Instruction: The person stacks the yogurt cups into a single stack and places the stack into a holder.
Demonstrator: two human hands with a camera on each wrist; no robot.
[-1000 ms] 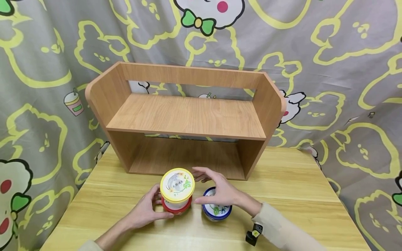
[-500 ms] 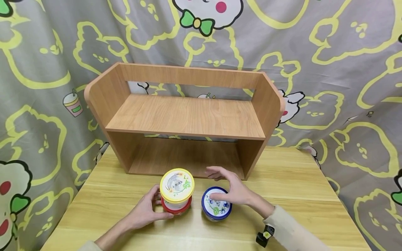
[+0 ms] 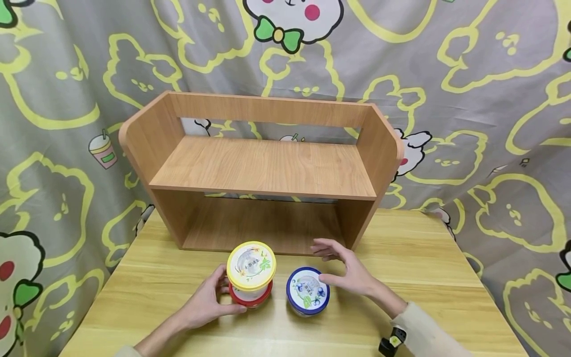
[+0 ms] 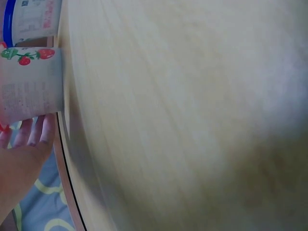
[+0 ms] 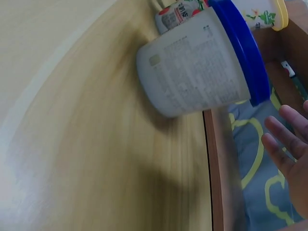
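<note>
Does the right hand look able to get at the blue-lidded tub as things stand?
Probably yes: the right hand holds nothing beside the blue-lidded tub, and no other object shows between them.

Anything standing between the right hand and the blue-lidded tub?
Nothing visible stands between the right hand and the blue-lidded tub. The yellow-lidded tub, stacked on the red-lidded tub, is on the opposite side, by the left hand.

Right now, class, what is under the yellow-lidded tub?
A red-lidded tub; its side and the edge of its red lid show. The yellow-lidded tub covers the lid's middle, which cannot be seen.
</note>
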